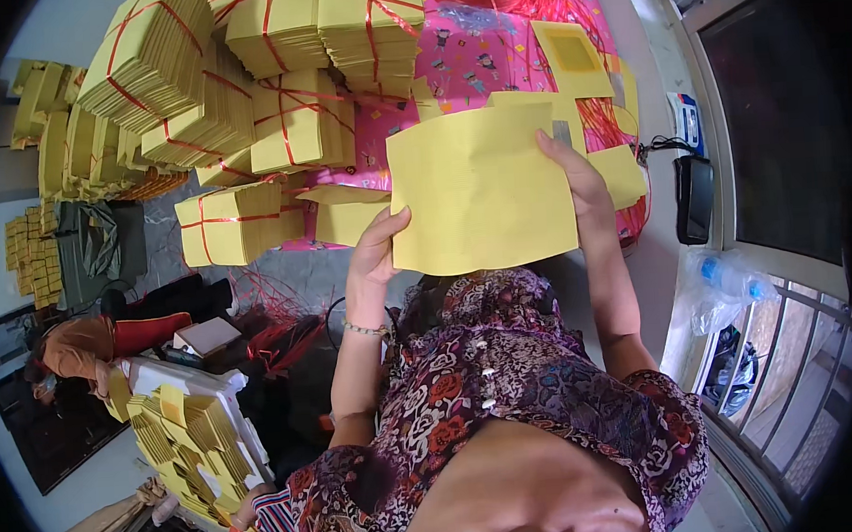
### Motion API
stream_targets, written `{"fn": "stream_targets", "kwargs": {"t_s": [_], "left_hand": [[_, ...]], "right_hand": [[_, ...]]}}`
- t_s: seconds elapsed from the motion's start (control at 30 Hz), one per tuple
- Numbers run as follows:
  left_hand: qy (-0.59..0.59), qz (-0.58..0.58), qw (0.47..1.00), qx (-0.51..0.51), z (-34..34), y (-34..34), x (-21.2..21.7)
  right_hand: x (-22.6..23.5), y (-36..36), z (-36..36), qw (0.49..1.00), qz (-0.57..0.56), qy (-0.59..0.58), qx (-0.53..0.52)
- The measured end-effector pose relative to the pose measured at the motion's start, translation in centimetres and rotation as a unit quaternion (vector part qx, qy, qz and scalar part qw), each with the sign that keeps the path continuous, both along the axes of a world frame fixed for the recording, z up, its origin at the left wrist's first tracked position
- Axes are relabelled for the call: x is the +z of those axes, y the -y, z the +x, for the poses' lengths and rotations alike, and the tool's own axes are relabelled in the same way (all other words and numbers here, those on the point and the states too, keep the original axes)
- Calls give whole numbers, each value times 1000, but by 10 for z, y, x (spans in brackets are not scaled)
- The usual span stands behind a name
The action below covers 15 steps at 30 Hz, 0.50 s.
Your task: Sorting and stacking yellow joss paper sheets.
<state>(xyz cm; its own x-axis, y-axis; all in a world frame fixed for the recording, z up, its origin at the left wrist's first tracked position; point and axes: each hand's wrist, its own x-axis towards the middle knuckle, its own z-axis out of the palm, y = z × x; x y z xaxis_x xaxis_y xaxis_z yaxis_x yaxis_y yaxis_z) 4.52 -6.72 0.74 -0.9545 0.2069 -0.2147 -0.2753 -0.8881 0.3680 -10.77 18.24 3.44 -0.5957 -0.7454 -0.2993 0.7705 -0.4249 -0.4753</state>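
Note:
A sheet of yellow paper (480, 196) is held up in front of my body, slightly curved. My left hand (379, 244) grips its left edge with the thumb on top. My right hand (575, 176) holds the upper right side, thumb on the front and fingers hidden behind. Behind the sheet, more yellow paper (619, 174) lies on a table with a pink patterned cover (464, 66). One piece of yellow paper with a darker square (571, 54) lies beyond my right hand. A tied bundle of yellow paper (231, 223) rests left of my left hand.
Stacked yellow bundles (284, 33) with red ties fill the table's far left. Red ribbon strands (552, 4) lie at the far right. A window with bars (787, 343) is on the right. At lower left, another person (79, 347) is beside a white table (235, 382) with yellow paper.

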Motion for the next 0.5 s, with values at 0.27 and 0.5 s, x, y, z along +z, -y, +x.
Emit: {"fn": "stream_targets", "kwargs": {"t_s": [0.27,0.5], "left_hand": [[15,-142,990,20,-1,10,10],[20,-20,1000,-6,-10,-8,-4]], "right_hand": [[13,-11,-11,994,44,-94,21],[-19,16,-7,987,-142,59,46]]}}
